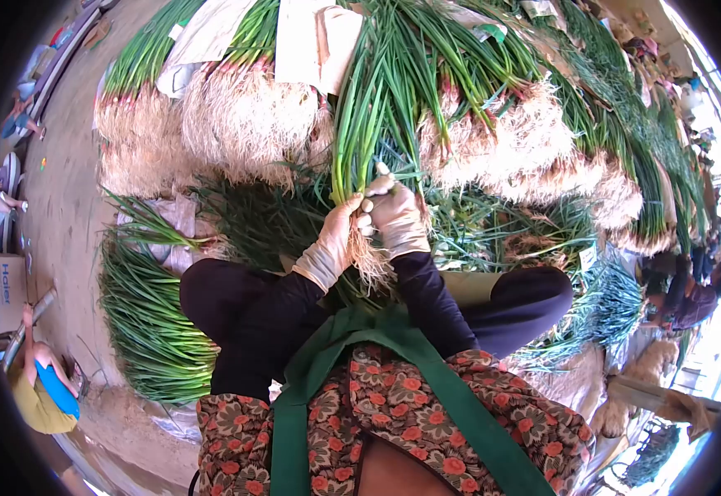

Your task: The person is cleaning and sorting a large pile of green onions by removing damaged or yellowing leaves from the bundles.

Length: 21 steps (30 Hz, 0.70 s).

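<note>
Both hands wear pale gloves and meet in front of my lap. My left hand is wrapped round the root end of a bunch of green onions, its leaves pointing away from me and its pale roots hanging below the fingers. Right beside it, my right hand has its fingers curled in at the stems' base; what it pinches is too small to make out. Beneath and behind the hands lie loose green leaves.
Large onion bundles with thick roots stand ahead, more at the right. A leafy pile lies left of my knee. A cardboard box and people are at far left; another person sits far right.
</note>
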Tool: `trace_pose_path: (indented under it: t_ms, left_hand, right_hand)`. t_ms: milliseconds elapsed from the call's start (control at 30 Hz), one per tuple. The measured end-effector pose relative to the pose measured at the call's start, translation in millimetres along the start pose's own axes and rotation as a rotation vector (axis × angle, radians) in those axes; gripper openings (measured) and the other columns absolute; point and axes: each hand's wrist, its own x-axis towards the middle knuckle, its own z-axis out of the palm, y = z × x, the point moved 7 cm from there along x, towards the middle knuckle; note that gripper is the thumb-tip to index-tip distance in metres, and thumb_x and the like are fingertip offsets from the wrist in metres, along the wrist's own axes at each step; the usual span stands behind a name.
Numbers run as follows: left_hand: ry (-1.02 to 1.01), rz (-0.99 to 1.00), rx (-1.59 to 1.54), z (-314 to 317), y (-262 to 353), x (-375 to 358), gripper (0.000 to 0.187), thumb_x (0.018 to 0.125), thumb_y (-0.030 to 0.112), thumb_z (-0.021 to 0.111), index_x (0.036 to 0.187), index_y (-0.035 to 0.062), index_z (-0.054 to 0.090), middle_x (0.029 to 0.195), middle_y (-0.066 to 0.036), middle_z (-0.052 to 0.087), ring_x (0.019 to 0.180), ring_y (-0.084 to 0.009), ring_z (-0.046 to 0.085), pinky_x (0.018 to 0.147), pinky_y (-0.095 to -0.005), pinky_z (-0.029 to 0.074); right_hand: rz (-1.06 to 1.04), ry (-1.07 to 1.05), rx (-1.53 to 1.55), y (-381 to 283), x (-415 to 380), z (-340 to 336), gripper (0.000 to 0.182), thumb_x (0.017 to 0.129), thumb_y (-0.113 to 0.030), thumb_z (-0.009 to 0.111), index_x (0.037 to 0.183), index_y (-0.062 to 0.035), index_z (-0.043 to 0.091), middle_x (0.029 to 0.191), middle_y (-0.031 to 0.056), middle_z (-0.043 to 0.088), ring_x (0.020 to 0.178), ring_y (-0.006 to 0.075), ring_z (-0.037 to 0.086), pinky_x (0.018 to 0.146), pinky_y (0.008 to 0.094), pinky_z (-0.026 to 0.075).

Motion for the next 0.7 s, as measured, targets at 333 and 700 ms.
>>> trace_pose_path:
  t_ms: [333, 700]
  left_hand:
    - [0.176, 0.136, 0.422, 5, -3, -16, 0.024, 0.082, 0.017, 0.063, 0.100, 0.0046, 0.055, 0.077, -0.003, 0.060, 0.057, -0.0099, 0.053, 0.050, -0.0232, 0.042]
    - [0.316, 0.308, 0.435, -14, 0, -7, 0.019, 0.078, -0.005, 0.062, 0.096, 0.0026, 0.060, 0.081, -0.004, 0.062, 0.061, -0.0093, 0.055, 0.054, -0.0205, 0.045]
  right_hand:
    - [-0.084, 0.030, -1.448, -67, -27, 21, 0.027, 0.088, -0.032, 0.054, 0.089, -0.0071, 0.063, 0.058, -0.0039, 0.049, 0.046, 0.0090, 0.041, 0.043, 0.0242, 0.032]
    - [-1.090, -0.472, -2.452, -25, 30, -61, 0.009, 0.082, -0.007, 0.049, 0.082, -0.0037, 0.058, 0.080, 0.0121, 0.059, 0.074, 0.0237, 0.058, 0.065, 0.0309, 0.047]
